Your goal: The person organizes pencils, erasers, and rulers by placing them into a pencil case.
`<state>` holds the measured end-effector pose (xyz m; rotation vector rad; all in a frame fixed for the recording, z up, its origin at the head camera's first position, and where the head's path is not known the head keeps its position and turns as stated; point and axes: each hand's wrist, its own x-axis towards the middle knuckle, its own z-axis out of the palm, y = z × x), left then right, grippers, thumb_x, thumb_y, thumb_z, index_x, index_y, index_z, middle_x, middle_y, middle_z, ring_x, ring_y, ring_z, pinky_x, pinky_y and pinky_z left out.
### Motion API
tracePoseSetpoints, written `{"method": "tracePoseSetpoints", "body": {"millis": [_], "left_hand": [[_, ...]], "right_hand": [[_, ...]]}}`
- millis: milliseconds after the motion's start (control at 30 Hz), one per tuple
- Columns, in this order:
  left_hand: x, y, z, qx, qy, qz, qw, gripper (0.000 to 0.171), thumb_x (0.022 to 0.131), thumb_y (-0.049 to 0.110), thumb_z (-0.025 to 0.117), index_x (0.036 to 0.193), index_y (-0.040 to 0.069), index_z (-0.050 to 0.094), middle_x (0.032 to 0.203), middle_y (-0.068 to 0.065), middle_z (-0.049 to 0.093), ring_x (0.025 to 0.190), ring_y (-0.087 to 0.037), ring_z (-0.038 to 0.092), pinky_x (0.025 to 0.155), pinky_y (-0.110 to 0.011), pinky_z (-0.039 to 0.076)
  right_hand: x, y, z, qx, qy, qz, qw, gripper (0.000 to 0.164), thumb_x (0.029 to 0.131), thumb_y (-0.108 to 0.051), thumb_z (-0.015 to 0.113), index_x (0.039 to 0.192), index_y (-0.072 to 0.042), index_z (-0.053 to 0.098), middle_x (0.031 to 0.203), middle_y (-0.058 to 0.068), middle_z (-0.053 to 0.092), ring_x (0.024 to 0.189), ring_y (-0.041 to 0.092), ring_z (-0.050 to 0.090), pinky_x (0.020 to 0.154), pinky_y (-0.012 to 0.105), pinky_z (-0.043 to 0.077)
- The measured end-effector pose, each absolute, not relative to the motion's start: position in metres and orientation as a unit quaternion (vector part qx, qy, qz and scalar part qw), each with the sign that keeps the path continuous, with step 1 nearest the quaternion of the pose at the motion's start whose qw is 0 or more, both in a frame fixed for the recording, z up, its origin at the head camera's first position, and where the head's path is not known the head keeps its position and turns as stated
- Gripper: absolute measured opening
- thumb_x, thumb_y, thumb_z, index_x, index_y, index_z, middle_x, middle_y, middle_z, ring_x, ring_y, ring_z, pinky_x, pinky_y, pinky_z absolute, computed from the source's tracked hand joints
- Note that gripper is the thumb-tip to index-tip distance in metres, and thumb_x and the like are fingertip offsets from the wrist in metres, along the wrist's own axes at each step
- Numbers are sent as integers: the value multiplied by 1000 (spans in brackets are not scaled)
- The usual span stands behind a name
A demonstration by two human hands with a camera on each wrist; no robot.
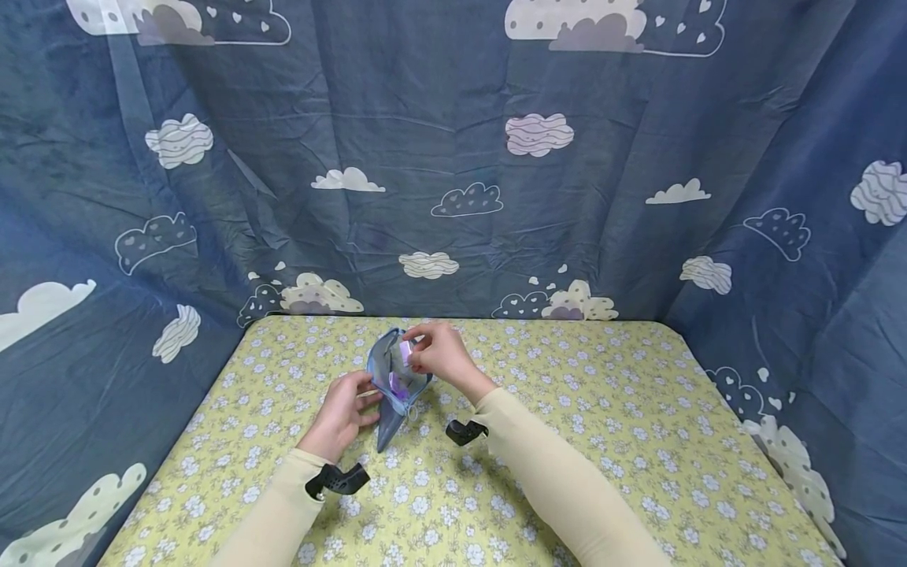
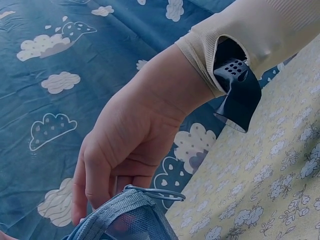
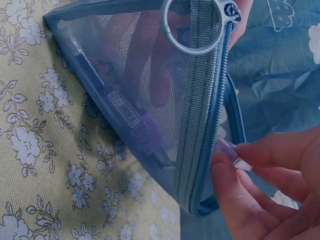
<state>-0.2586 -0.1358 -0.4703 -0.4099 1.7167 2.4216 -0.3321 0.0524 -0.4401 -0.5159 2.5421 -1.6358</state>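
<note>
A blue mesh zip pouch (image 1: 390, 424) stands unzipped above the table, its mouth facing up. My left hand (image 1: 338, 416) holds it by its left side, the fingers partly showing through the mesh in the right wrist view. At the mouth, my right hand (image 1: 448, 356) pinches a small purple-and-white piece (image 3: 227, 151) between thumb and fingertips; its exact kind is unclear. Another purple item (image 3: 145, 134) lies inside, blurred by the mesh. A pull ring (image 3: 192, 50) hangs from the zip. In the left wrist view the right fingers reach behind the pouch's rim (image 2: 112, 212).
A yellow floral cloth (image 1: 602, 441) covers the table beneath both hands. Dark blue curtains (image 1: 397, 228) with cloud prints enclose the back and sides. Black wrist devices (image 1: 342, 479) protrude from both cream sleeves (image 1: 567, 480).
</note>
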Motion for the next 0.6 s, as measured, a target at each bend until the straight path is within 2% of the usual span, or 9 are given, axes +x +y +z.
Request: {"method": "tracePoseSetpoints", "body": {"millis": [200,367,600], "left_hand": [[-259,-135,-470,-134,572,805,76,12,100,16,52,93,8,57,96,-6,57,98,-29,60,96,-60,38],[-259,-136,-470,-135,573,805,76,12,100,17,52,92,9,57,96,-6,57,97,-29,60,95,-59,39],[-259,-135,-469,-136,570,806,80,13,101,17,52,96,7,58,103,-10,58,98,-28,60,97,-61,39]], "right_hand": [[-333,51,-442,-170,832,-527,35,38,84,6,72,120,-1,70,77,9,70,62,19,69,67,47,59],[-332,49,-440,-174,841,-511,30,36,85,5,73,121,-2,70,77,9,70,65,25,71,68,48,59],[-331,49,-440,-174,854,-490,21,36,84,3,74,119,-4,71,77,7,70,64,23,70,63,39,58]]}}
